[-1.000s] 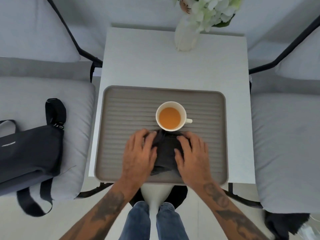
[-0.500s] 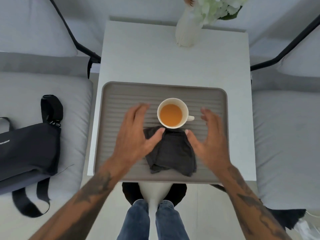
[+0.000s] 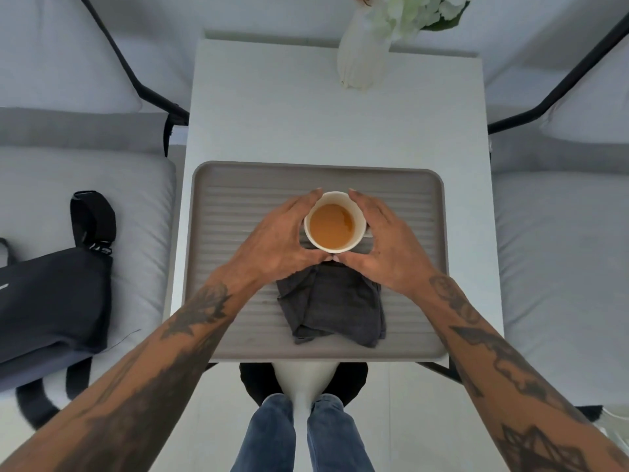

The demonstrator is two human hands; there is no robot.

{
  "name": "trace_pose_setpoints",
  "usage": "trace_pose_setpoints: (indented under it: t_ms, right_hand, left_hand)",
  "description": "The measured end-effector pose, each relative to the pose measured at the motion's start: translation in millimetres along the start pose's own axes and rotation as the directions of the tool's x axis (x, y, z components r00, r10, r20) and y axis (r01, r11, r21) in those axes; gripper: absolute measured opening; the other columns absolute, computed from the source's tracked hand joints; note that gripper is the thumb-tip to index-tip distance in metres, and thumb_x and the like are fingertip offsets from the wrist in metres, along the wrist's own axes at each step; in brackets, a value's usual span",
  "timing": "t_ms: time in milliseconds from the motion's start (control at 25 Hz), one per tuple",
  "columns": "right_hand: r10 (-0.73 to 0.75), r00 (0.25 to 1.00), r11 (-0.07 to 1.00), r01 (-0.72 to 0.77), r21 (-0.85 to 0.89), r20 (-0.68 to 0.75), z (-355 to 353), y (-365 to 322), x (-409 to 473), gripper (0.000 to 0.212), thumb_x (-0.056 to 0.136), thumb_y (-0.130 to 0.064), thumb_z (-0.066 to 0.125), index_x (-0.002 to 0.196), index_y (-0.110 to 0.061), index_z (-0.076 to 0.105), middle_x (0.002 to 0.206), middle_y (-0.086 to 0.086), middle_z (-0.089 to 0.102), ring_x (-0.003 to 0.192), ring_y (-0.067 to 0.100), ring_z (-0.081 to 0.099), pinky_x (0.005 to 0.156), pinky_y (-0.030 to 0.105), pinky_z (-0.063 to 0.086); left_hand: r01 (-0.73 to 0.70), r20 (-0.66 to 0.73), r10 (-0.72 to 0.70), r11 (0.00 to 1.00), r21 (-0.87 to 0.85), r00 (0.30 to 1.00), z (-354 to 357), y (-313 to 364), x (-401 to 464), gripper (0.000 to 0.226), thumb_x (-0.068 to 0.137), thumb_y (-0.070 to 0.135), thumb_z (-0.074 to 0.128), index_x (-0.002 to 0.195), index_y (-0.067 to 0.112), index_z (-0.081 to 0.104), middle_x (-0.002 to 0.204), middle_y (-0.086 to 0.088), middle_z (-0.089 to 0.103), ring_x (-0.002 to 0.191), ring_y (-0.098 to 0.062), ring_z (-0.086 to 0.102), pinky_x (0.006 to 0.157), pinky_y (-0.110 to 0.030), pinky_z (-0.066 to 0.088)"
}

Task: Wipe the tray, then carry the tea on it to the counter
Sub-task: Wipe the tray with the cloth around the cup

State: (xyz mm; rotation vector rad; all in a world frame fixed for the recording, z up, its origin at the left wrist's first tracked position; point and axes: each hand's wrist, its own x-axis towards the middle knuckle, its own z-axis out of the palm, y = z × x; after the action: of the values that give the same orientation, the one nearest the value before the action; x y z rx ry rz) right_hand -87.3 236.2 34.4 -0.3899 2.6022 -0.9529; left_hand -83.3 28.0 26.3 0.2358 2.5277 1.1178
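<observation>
Both hands have left the cloth (image 3: 332,310) and moved up: left hand (image 3: 277,238) and right hand (image 3: 386,245) now cup the tea cup (image 3: 334,221) between them, thumbs meeting just nearside, mid-tray (image 3: 211,267). Neither hand is nearer.

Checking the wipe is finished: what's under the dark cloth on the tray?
The dark cloth lies crumpled on the ribbed tray, just near of the cup. Bare ribs show around it; the patch beneath is covered, so its state can't be seen.
</observation>
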Motion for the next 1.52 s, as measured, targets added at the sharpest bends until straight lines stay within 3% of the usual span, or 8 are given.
trace_pose_setpoints:
  t_ms: [320,600,760,920,1080,1200,1320,1520]
  right_hand:
    - [-0.073,0.995,0.997,0.075,-0.026,0.072,-7,-45,37,0.099,0.073,-0.046,0.082,0.153,-0.017,0.031,0.154,0.003,0.041,0.137,0.018,0.042,0.11,0.027,0.033]
    - [-0.149,0.981,0.988,0.154,-0.033,0.127,32,-77,87,0.097,0.077,-0.052,0.077,0.154,-0.018,0.03,0.158,0.002,0.036,0.143,0.019,0.037,0.111,0.023,0.026]
    - [-0.148,0.98,0.989,0.15,-0.006,0.134,60,-88,104,0.096,0.075,-0.044,0.081,0.153,-0.018,0.032,0.156,0.003,0.038,0.14,0.021,0.04,0.114,0.034,0.034]
    - [-0.154,0.979,0.988,0.155,0.006,0.13,71,-93,108,0.098,0.072,-0.041,0.085,0.152,-0.017,0.033,0.154,0.003,0.04,0.137,0.021,0.043,0.112,0.042,0.04]
    - [-0.098,0.977,0.994,0.104,-0.023,0.188,58,-102,100,0.109,0.073,-0.047,0.082,0.157,-0.023,0.018,0.163,0.003,0.022,0.148,0.022,0.026,0.119,0.046,0.029]
    - [0.045,0.999,0.995,-0.042,-0.092,0.03,46,-90,33,0.095,0.083,-0.057,0.067,0.157,-0.033,0.013,0.166,-0.003,0.01,0.152,0.019,0.014,0.121,0.042,0.02]
    - [0.0,1.0,0.953,0.003,-0.304,0.009,72,-58,-56,0.072,0.093,-0.058,0.046,0.155,-0.028,0.026,0.167,0.003,0.01,0.153,0.024,0.01,0.118,0.053,0.027]
    - [0.066,0.998,0.879,-0.054,-0.474,0.009,112,-16,-81,0.066,0.098,-0.058,0.031,0.156,-0.026,0.024,0.166,0.013,0.004,0.154,0.032,0.003,0.121,0.053,0.019]
  left_hand:
    - [0.016,0.005,-0.015,0.972,-0.235,1.0,-62,-8,-11,0.103,0.056,0.046,0.088,0.146,0.025,0.043,0.146,0.004,0.052,0.129,-0.007,0.053,0.109,-0.028,0.045]
    - [0.164,-0.006,-0.183,0.896,-0.413,0.983,-105,-54,-22,0.11,0.054,0.033,0.089,0.151,0.017,0.039,0.15,0.002,0.048,0.127,-0.003,0.054,0.102,-0.01,0.041]
    - [0.188,-0.022,-0.219,0.881,-0.433,0.976,-112,-79,-30,0.101,0.064,0.019,0.091,0.151,0.016,0.04,0.147,0.003,0.054,0.13,-0.005,0.055,0.103,-0.012,0.042]
    - [0.171,-0.041,-0.217,0.861,-0.48,0.975,-113,-94,-35,0.102,0.059,0.023,0.091,0.149,0.016,0.043,0.143,0.003,0.059,0.127,-0.007,0.058,0.111,-0.031,0.044]
    - [0.184,-0.023,-0.218,0.873,-0.452,0.976,-116,-91,-37,0.112,0.058,0.033,0.09,0.154,0.021,0.035,0.152,0.007,0.048,0.136,-0.004,0.048,0.116,-0.031,0.036]
    - [0.193,-0.191,-0.249,0.943,-0.271,0.949,-114,-87,-62,0.103,0.068,0.049,0.086,0.153,0.028,0.033,0.155,0.005,0.042,0.138,-0.009,0.043,0.112,-0.031,0.037]
    - [0.047,-0.423,0.012,0.99,0.13,0.906,-61,-76,-110,0.059,0.09,0.042,0.064,0.14,0.011,0.054,0.138,-0.014,0.056,0.125,-0.026,0.055,0.098,-0.045,0.052]
    - [0.142,-0.155,-0.077,0.873,0.467,0.985,62,-61,-159,0.078,0.095,0.054,0.044,0.154,0.003,0.032,0.163,-0.022,0.023,0.15,-0.039,0.022,0.114,-0.057,0.035]
